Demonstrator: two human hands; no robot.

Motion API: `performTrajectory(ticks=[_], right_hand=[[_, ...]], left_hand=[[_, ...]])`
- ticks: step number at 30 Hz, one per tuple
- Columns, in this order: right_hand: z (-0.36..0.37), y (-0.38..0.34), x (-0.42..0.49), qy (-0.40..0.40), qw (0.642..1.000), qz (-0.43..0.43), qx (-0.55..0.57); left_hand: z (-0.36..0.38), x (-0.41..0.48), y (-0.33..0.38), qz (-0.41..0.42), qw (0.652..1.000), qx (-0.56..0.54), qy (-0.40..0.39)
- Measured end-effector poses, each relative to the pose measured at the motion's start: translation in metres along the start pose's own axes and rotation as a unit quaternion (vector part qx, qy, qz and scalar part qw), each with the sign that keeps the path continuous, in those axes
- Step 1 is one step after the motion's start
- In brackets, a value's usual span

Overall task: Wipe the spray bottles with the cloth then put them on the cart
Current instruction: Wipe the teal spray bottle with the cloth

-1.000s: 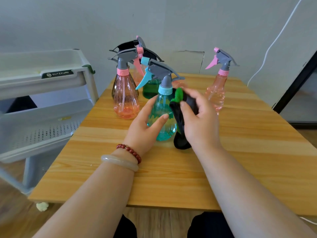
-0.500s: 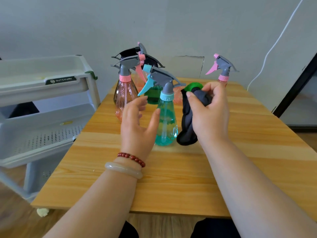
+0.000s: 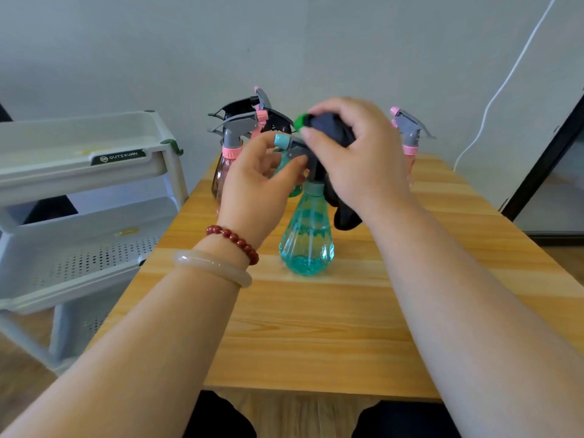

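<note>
While the right hand (image 3: 360, 156) grips a dark grey cloth (image 3: 331, 129) with a green edge and presses it over the sprayer head, the left hand (image 3: 262, 181) pinches the nozzle end of the teal spray bottle (image 3: 306, 241) between thumb and curled fingers
Left wrist: red bead bracelet (image 3: 234, 238), pale bangle (image 3: 211, 267)
Teal spray bottle: upright near the middle of the wooden table (image 3: 316, 327), liquid in its lower part
11 o'clock from it: cluster of spray bottles (image 3: 235, 134), pink collars and black heads, standing close together
1 o'clock: one pink spray bottle (image 3: 409, 134), apart, partly behind the right hand
9 o'clock, beside the table: white tiered cart (image 3: 79, 172), lower tray perforated, top tray contents unclear
Behind: grey wall; white cable (image 3: 493, 99) at 2 o'clock
</note>
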State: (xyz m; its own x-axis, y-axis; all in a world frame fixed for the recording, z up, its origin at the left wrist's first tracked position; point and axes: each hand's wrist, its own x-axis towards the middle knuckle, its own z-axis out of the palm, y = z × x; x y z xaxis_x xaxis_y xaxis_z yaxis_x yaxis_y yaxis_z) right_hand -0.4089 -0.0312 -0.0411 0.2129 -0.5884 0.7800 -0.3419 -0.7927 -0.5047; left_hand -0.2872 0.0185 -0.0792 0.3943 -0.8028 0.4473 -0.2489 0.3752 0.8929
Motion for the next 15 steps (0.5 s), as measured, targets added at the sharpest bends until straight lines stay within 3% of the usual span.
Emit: performTrajectory(ticks=[3,8,12,15], right_hand=[[0.005,0.003,-0.014,-0.069,0.996,0.020,0.045],[0.002,0.017,-0.023,-0.028,0.999,0.032,0.024],[0.002,0.009,-0.019,-0.019,0.998,-0.056,-0.030],[0.006,0.009,-0.020,-0.008,0.998,-0.060,-0.010]], left_hand=[[-0.001,-0.005,0.004,0.035,0.999,0.006,0.007],[0.002,-0.006,0.009,0.054,0.998,-0.015,0.018],[0.003,-0.009,0.009,0.054,0.998,-0.014,0.020],[0.001,-0.011,0.011,0.054,0.998,-0.014,0.022]])
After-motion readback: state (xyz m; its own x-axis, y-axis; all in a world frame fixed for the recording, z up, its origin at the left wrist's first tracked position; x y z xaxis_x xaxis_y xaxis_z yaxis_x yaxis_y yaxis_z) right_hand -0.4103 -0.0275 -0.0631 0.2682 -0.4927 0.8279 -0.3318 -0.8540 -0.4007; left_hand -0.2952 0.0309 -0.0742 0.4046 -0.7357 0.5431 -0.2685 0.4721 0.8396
